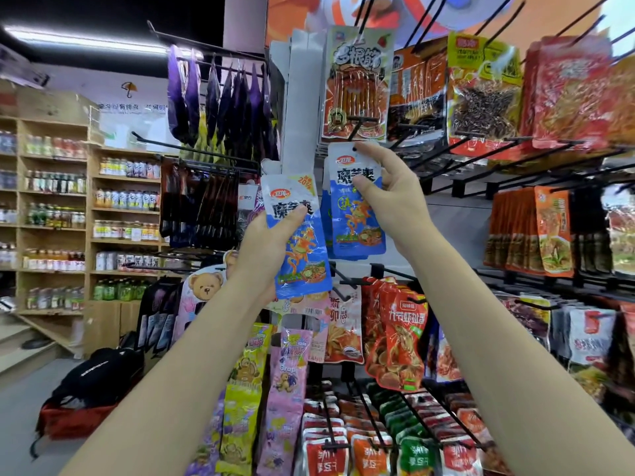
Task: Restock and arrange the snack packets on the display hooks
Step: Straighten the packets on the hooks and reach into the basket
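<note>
While the right hand [385, 197] pinches the top of a blue packet [355, 204] at its hook, the left hand [268, 245] clasps a spare packet [299, 242] mid-body. Both pouches appear light, soft and slippery; the punched top edge seems the best grip.

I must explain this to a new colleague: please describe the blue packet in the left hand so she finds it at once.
Start at the white pillar in the middle of the hook wall. Just below it two blue-and-white packets sit side by side. Hers is the tilted left packet, held off the hook by the left hand, with a yellow corner badge.
</note>
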The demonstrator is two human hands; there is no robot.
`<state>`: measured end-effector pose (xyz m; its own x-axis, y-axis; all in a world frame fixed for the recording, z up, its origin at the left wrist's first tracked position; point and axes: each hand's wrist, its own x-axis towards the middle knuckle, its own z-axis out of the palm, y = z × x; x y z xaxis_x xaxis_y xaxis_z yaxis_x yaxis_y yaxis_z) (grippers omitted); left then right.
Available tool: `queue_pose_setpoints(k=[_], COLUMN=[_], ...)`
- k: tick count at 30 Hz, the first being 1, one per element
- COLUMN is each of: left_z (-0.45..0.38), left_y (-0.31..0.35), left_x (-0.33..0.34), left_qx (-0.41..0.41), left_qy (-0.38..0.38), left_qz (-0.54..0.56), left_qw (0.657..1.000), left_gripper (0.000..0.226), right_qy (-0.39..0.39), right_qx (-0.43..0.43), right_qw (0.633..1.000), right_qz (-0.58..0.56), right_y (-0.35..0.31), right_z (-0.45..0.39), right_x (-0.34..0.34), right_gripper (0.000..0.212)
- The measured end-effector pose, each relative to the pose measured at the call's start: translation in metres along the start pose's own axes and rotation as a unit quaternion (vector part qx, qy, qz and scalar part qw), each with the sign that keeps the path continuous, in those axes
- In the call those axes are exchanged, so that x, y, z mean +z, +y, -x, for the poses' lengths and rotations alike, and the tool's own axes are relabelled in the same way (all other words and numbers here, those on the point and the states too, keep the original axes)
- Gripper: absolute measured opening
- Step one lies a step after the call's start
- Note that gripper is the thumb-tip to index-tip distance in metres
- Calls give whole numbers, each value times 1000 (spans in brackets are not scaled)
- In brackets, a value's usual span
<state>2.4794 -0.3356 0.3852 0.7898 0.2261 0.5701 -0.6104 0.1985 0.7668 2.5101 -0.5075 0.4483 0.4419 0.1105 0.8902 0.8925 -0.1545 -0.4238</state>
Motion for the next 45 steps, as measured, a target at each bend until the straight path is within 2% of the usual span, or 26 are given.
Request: queue_pose_setpoints(k=[5, 10, 14, 17, 20, 22, 25, 27, 30, 31, 32, 34, 35, 41, 45], left_z=[-2, 0, 2, 2, 0, -4, -7, -10, -23, -29, -34, -42, -46, -66, -70], left_y=[3, 7, 10, 10, 10, 9, 12, 14, 18, 21, 24, 31, 34, 37, 34], left_x=[2, 6, 10, 10, 8, 9, 22, 32, 42, 44, 46, 51, 53, 66, 65], left_qx=[6, 13, 16, 18, 14, 16, 33, 49, 66, 71, 78, 85, 87, 101, 109], left_qy=[-7, -25, -26, -26, -21, -20, -54, -85, -80, -62, -46, -26, -21, 0, 13], left_qz=[6, 20, 27, 17, -3, -23, -52, -63, -101, -113, -113, -89, -80, -72, -72], left_qw=[1000, 999, 999, 999, 1000, 999, 997, 993, 989, 989, 989, 992, 993, 992, 991], left_gripper=[14, 12, 14, 15, 22, 25, 25, 19, 37, 42, 36, 11, 6, 14, 13], right_qy=[-14, -16, -40, -28, 45, 56, -16, -41, -27, -21, -17, -11, -8, 12, 0], right_qx=[-4, 6, 47, 37, -17, -13, 69, 86, 75, 76, 79, 88, 91, 99, 95], right_qw=[1000, 999, 993, 988, 980, 987, 997, 994, 993, 992, 993, 993, 993, 995, 995], right_qz=[-14, 38, 97, 147, 191, 148, 5, -43, -87, -94, -91, -77, -71, -17, -41], right_y=[3, 0, 6, 14, 12, 9, -3, -6, -4, -3, -1, 1, 1, -3, -1], right_z=[-3, -7, -10, -9, 5, 11, 13, 9, 0, -4, -8, -15, -17, -34, -38], right_x=[-2, -6, -4, -8, -14, -16, -11, -8, -10, -12, -14, -14, -13, -4, -1], right_gripper=[42, 46, 47, 34, 18, 25, 31, 24, 7, 6, 7, 13, 19, 41, 25])
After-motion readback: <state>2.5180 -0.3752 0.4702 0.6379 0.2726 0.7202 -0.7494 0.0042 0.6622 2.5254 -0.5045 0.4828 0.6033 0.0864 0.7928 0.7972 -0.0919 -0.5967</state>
